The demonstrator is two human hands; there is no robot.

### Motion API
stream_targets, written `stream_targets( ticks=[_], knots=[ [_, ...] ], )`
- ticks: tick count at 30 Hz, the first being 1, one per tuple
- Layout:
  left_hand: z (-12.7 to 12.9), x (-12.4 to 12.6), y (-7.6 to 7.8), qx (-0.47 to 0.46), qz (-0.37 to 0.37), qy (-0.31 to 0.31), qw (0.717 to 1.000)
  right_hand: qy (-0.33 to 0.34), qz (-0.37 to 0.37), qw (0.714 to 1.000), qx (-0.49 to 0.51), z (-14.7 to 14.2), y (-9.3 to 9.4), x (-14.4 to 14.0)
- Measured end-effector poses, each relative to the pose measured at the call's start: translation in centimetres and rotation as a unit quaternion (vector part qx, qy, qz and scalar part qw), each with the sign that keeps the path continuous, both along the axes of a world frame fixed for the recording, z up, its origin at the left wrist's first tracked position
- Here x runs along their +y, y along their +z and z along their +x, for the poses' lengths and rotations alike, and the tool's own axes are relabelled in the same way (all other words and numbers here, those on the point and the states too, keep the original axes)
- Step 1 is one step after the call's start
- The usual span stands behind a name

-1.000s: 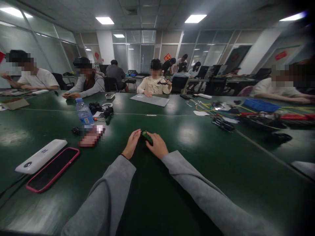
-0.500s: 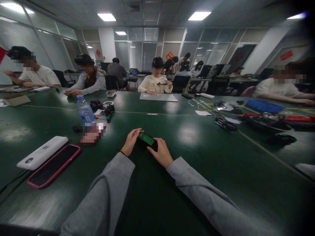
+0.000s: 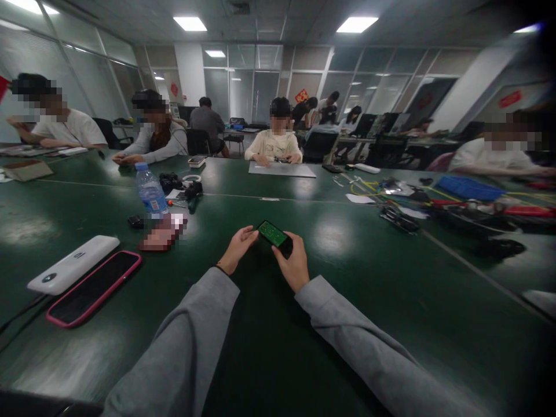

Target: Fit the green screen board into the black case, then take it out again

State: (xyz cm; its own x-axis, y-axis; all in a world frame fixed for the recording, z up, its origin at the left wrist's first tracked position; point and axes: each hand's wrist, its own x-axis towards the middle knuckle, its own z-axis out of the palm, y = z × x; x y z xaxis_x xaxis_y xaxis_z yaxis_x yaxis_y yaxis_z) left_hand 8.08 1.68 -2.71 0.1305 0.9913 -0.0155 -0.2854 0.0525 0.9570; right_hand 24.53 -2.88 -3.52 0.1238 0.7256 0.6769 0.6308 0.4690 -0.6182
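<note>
- Small green circuit board [image 3: 273, 233]: held above the green table [image 3: 347, 278], between both hands; now lifted higher and tilted face-up, where a second ago it sat low and edge-on.
- Left hand [image 3: 238, 249]: fingertips pinching the board's left end; grey sleeve.
- Right hand [image 3: 293, 263]: fingers curled around the board's right end; has risen with it.
- Left of the hands: pink-cased phone [image 3: 93, 288], white power bank [image 3: 72, 271], water bottle [image 3: 150, 194]; unchanged.
</note>
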Motion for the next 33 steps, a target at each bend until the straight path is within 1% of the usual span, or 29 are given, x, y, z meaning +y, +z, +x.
stream_targets(
  ticks=[3, 5, 7, 10, 13, 17, 20, 24, 33],
  knots=[
    [0.8, -0.9, 0.4, -0.044, -0.029, -0.043, 0.998, 0.007, 0.02, 1.0, 0.005, -0.3, 0.6, -0.5],
    [1.2, -1.4, 0.5, -0.081, -0.044, -0.076, 0.993, 0.04, 0.02, 0.999, -0.005, -0.6, 0.9, -0.8],
    [1.4, -1.6, 0.3, -0.104, -0.049, -0.088, 0.989, 0.08, 0.011, 0.996, -0.022, -0.9, 0.9, -0.9],
    [1.3, -1.5, 0.0, -0.117, -0.052, -0.058, 0.99, 0.112, -0.013, 0.993, -0.024, -1.1, 0.5, -0.6],
    [1.2, -1.1, -0.3, -0.128, -0.051, -0.016, 0.99, 0.135, -0.066, 0.988, 0.016, -0.9, -0.2, -0.1],
    [1.1, -0.7, -0.3, -0.132, -0.048, 0.005, 0.99, 0.202, -0.158, 0.961, 0.101, -0.6, -1.1, 0.7],
    [1.1, -0.7, -0.2, -0.128, -0.047, 0.004, 0.991, 0.22, -0.197, 0.942, 0.161, -0.4, -1.4, 1.2],
    [1.1, -0.7, -0.2, -0.121, -0.029, -0.002, 0.992, 0.229, -0.22, 0.929, 0.191, -0.3, -1.4, 1.4],
    [1.0, -0.7, -0.2, -0.109, 0.006, -0.018, 0.994, 0.251, -0.229, 0.921, 0.192, -0.3, -1.5, 1.2]
  ],
)
